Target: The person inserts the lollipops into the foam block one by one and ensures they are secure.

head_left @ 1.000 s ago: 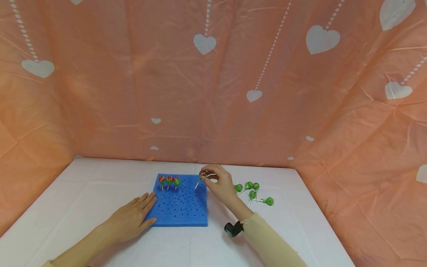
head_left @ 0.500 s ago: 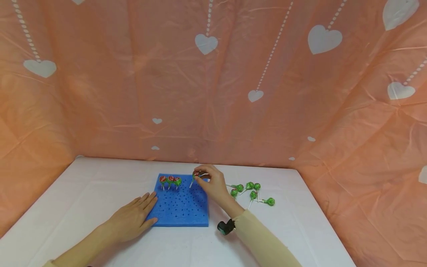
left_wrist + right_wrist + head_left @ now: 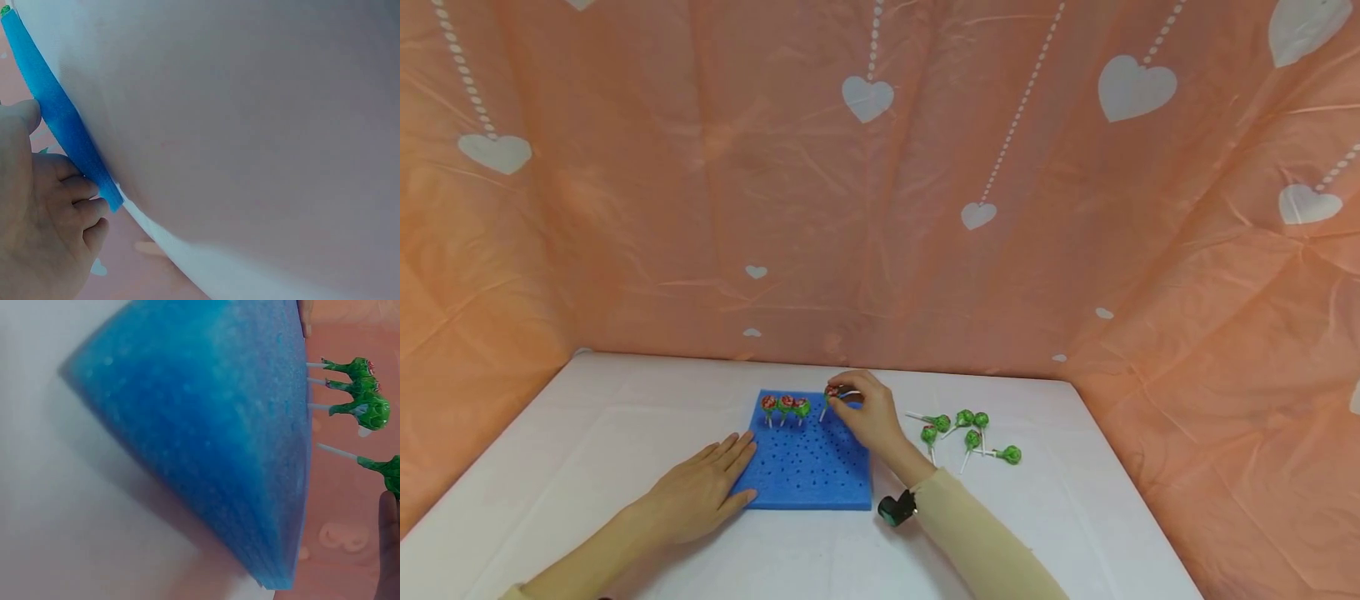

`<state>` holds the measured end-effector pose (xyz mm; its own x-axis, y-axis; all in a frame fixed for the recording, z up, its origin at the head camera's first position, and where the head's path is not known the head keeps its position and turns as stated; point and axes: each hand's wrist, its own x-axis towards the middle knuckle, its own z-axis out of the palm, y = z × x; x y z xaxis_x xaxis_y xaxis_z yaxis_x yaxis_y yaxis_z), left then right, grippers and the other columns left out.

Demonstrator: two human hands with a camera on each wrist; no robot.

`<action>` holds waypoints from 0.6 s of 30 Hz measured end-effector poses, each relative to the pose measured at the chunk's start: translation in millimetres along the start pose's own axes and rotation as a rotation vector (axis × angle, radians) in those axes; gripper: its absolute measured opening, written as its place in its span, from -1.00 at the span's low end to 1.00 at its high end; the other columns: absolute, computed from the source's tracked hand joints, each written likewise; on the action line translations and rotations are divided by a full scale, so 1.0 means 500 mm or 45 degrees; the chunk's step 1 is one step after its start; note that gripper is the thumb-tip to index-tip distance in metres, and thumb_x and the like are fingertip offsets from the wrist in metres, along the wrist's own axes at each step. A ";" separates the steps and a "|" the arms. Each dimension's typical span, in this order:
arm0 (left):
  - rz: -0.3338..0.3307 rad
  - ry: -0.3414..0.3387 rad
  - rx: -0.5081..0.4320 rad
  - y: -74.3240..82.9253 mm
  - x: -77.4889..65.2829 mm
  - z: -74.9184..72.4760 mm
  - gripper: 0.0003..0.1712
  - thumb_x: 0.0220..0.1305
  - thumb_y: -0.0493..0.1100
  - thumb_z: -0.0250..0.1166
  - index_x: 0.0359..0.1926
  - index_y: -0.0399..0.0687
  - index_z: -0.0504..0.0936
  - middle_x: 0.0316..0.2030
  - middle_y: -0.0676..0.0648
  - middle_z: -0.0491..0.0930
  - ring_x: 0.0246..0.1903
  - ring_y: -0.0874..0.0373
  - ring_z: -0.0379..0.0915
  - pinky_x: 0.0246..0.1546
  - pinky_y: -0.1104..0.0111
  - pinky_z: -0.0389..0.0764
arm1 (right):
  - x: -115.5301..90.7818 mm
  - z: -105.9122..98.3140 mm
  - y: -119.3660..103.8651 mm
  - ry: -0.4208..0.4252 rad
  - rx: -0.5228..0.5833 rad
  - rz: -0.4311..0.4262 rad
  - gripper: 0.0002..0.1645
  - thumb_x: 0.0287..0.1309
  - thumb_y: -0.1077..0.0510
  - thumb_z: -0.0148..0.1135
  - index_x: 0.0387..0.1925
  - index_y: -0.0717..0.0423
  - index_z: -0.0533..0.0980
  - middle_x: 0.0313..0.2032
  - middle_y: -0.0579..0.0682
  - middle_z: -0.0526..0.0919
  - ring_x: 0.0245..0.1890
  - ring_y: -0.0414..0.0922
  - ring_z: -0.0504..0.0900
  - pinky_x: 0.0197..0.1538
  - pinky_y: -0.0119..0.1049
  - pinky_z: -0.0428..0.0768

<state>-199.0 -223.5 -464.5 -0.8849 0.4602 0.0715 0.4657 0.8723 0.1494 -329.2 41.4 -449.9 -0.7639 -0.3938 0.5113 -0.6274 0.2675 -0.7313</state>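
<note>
My right hand [image 3: 871,419] pinches a lollipop [image 3: 830,392] by its red-and-green wrapped head, the white stick pointing down at the far part of a blue foam board [image 3: 808,483]. In the right wrist view the stick tip of this held lollipop [image 3: 389,470] is a small gap from the board's holed face. Three lollipops [image 3: 786,403] stand upright in a row at the far left of the board, sticks in the foam. With fingers spread straight, my left hand [image 3: 696,492] rests on the board's left edge; the left wrist view shows its thumb and fingers at the foam [image 3: 65,119].
Several loose green lollipops [image 3: 972,439] lie on the white table [image 3: 1030,533] right of the board. A small black camera [image 3: 897,507] sits on my right wrist. An orange curtain [image 3: 820,208] with pale hearts hangs behind and at the sides.
My right hand has carried the held lollipop left over the board, nearer to the three standing ones, uncovering more loose lollipops. The left hand keeps its place on the board.
</note>
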 end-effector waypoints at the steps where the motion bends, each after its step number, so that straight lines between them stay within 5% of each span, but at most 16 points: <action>1: 0.001 0.000 0.001 0.000 0.000 0.000 -0.20 0.57 0.17 0.12 0.43 -0.47 0.38 0.48 -0.44 0.27 0.46 -0.40 0.19 0.44 -0.20 0.30 | 0.001 0.001 0.001 0.000 -0.001 0.001 -0.68 0.25 0.40 0.39 0.04 0.28 0.65 0.00 0.12 0.65 -0.02 0.03 0.74 0.01 -0.28 0.75; 18: -0.003 -0.004 0.003 0.003 0.000 -0.003 -0.19 0.56 0.18 0.12 0.43 -0.47 0.37 0.48 -0.44 0.26 0.47 -0.40 0.18 0.43 -0.21 0.30 | 0.002 0.016 0.011 -0.031 -0.051 0.017 -0.74 0.32 0.34 0.35 0.02 0.27 0.66 -0.02 0.08 0.67 -0.03 -0.02 0.73 -0.01 -0.32 0.74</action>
<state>-198.3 -222.6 -462.9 -0.8858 0.4589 0.0684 0.4639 0.8736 0.1469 -332.2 35.4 -457.2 -0.7688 -0.4109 0.4900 -0.6229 0.3079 -0.7192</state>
